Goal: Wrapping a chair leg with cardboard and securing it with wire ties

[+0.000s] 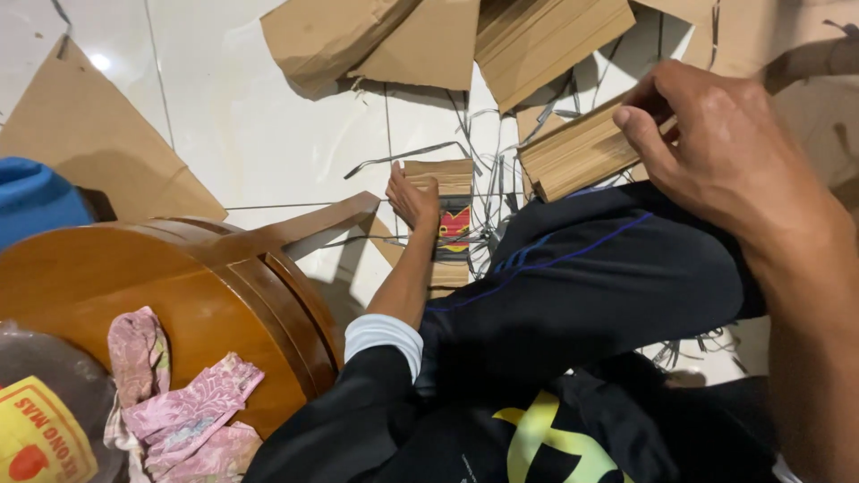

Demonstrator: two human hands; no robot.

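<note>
- Right hand (725, 152) up close to the camera, fingers curled round the end of a thick stack of cardboard strips (577, 152), thumb on top, so grasping it rather than just resting there.
- Stack sits just above the raised knee in black trousers (591, 277), tilted, far end pointing at the floor.
- Left hand (412, 199) stretched down to the floor, fingers laid flat against a second, smaller cardboard bundle (447, 210) with a red and yellow printed patch on its face. Pressing or steadying it; can't tell whether actually gripped.
- Handling guess: cardboard like this looks light and stiff along the strips, but a loose stack will fan out or slide apart if pinched at one corner. Best squeezed across the full thickness near the middle or square at the end. Edges probably a bit sharp, surface dry, not slippery.
- Count: two bundles in hand or under hand, at least four bigger folded cardboard sheets (537, 40) further out on the white tiled floor (250, 116), plus a tangle of thin grey offcut strips (488, 170), too many to count.
- Off to the left: one round wooden stool (179, 286) with one pink patterned cloth (183, 402) draped on it, something blue (36, 201) behind.
</note>
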